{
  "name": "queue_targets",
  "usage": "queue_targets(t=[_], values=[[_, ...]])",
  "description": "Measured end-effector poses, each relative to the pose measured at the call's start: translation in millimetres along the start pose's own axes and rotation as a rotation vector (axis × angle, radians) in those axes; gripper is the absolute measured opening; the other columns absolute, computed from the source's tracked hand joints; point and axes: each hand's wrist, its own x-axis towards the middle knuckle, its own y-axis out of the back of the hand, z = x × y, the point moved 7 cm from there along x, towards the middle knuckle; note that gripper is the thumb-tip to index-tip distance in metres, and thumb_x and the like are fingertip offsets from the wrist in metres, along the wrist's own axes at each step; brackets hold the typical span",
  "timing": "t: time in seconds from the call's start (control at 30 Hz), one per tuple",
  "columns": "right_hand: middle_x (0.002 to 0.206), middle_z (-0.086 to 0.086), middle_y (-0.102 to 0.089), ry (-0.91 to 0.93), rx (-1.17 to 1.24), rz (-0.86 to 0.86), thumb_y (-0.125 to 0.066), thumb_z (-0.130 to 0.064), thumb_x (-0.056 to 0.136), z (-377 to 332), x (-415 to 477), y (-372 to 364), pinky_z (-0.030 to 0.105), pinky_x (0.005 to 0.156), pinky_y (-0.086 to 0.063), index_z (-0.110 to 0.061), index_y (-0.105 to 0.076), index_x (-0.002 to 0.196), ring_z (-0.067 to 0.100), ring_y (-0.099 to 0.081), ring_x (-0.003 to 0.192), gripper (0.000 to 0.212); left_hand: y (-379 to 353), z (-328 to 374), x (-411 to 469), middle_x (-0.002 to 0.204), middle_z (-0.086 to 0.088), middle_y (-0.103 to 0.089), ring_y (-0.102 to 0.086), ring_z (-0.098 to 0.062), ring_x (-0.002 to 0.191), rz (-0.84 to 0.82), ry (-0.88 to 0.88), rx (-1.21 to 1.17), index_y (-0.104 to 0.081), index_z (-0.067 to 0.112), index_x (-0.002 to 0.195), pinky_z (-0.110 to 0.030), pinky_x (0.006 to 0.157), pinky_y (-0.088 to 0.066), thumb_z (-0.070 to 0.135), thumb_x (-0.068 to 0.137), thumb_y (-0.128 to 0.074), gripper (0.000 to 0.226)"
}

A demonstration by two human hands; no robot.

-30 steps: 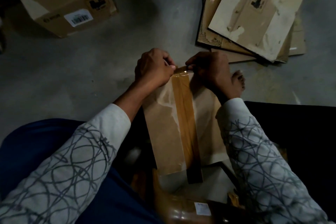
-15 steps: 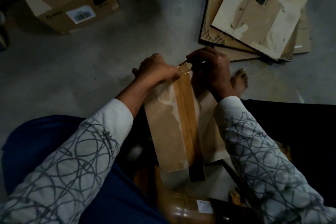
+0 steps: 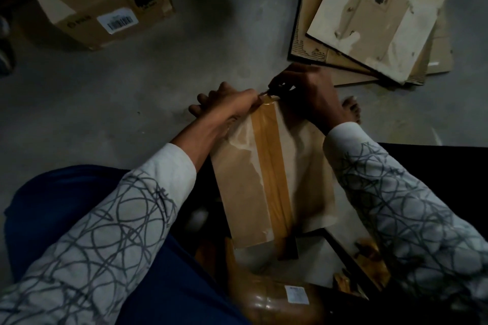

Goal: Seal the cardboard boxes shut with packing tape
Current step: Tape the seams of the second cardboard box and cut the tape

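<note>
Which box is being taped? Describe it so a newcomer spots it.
Mid-frame, over the grey floor, the left hand and right hand meet. The box lies just under them. Unlike its neighbours, it has a brown tape strip down its middle.

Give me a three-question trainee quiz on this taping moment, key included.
1. True or false: the tape strip runs lengthwise down the middle of the cardboard box.
2. The flattened cardboard stack lies: A) far right, B) far left, C) on the box.
3. Fill in: the left hand and right hand meet at the box's ____ end.
Key: 1 true; 2 A; 3 far.
</note>
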Motion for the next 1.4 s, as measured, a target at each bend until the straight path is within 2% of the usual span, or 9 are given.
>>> queue_targets(t=[0.3,0.5,0.63,0.7,0.8,0.97,1.2,1.3,1.4], values=[[0.080,0.014,-0.064,-0.005,-0.119,-0.053,-0.073,-0.015,0.086,-10.2,22.4,-6.2,0.028,0.059,-0.042,-0.005,-0.072,0.083,0.022,-0.058,0.065,0.011,-5.2,-5.3,11.5,0.133,-0.008,-0.034,-0.031,-0.035,0.120,-0.010,-0.028,-0.084,-0.029,0.059,0.138,-0.054,0.104,-0.030,0.053,0.074,-0.063,0.073],[0.083,0.017,-0.072,-0.554,-0.086,0.146,-0.069,-0.019,0.086,55.4,16.2,20.0,0.028,0.062,-0.042,-0.003,-0.076,0.089,0.026,-0.070,0.074,0.017,-2.1,-10.2,16.1,0.125,-0.007,-0.039,-0.031,-0.031,0.116,0.095,-0.014,-0.062,-0.039,0.052,0.130,-0.048,0.095,-0.027,0.048,0.080,-0.059,0.054],[0.079,0.001,-0.064,-0.712,0.134,0.338,-0.069,-0.008,0.085,60.0,-4.1,53.8,0.002,0.048,-0.034,-0.005,-0.069,0.088,-0.021,-0.053,0.052,0.004,4.7,-16.2,20.9,0.114,-0.007,-0.045,-0.030,-0.026,0.105,0.130,0.030,-0.014,-0.053,0.036,0.119,-0.048,0.099,-0.027,0.048,0.090,-0.051,0.032],[0.074,-0.005,-0.063,-0.702,0.268,0.445,-0.072,-0.007,0.082,50.6,-22.3,55.8,0.003,0.049,-0.039,-0.001,-0.068,0.086,-0.020,-0.055,0.053,0.008,11.9,-17.0,21.4,0.113,-0.004,-0.052,-0.036,-0.025,0.105,0.234,0.028,-0.040,-0.056,0.033,0.112,-0.046,0.099,-0.031,0.040,0.092,-0.052,0.021],[0.075,-0.002,-0.068,-0.859,0.571,0.513,-0.079,-0.023,0.083,50.9,-65.4,31.1,0.031,0.050,-0.056,-0.016,-0.064,0.085,0.009,-0.069,0.056,0.016,23.3,3.6,13.0,0.119,0.001,-0.061,-0.047,-0.025,0.119,0.441,-0.258,-0.026,-0.058,0.032,0.104,-0.044,0.100,-0.040,0.023,0.092,-0.054,0.016],[0.087,0.008,-0.068,-1.175,0.910,0.479,-0.074,-0.015,0.090,37.2,-146.3,-14.7,0.028,0.053,-0.055,-0.022,-0.061,0.099,0.016,-0.068,0.065,0.018,-3.3,22.7,17.0,0.145,-0.004,-0.044,-0.033,-0.029,0.138,0.221,-0.551,0.464,-0.047,0.023,0.134,-0.050,0.111,-0.031,0.040,0.092,-0.061,0.048],[0.077,0.001,-0.071,-1.341,0.769,0.366,-0.068,-0.036,0.089,29.5,-199.9,-32.4,0.038,0.071,-0.058,-0.019,-0.071,0.081,0.019,-0.068,0.072,0.019,1.7,4.7,-10.0,0.159,-0.012,-0.029,-0.020,-0.034,0.147,0.333,-0.441,0.465,-0.030,0.016,0.152,-0.054,0.116,-0.024,0.043,0.089,-0.064,0.076],[0.093,0.004,-0.067,-1.325,0.590,0.258,-0.064,-0.035,0.093,21.3,-205.1,-24.2,0.031,0.077,-0.047,-0.019,-0.069,0.090,0.022,-0.062,0.088,0.016,-0.9,-37.4,-50.5,0.159,-0.016,-0.020,-0.019,-0.038,0.145,0.488,-0.156,0.095,-0.023,0.016,0.153,-0.052,0.113,-0.027,0.037,0.084,-0.065,0.083],[0.096,0.010,-0.067,-1.319,0.537,0.165,-0.064,-0.032,0.092,10.2,-214.3,-28.5,0.030,0.077,-0.045,-0.018,-0.067,0.090,0.026,-0.063,0.094,0.014,-39.2,-98.7,-92.9,0.130,-0.016,-0.045,-0.045,-0.033,0.120,0.278,0.266,-0.428,-0.044,0.011,0.132,-0.033,0.103,-0.044,0.030,0.086,-0.063,0.053]])
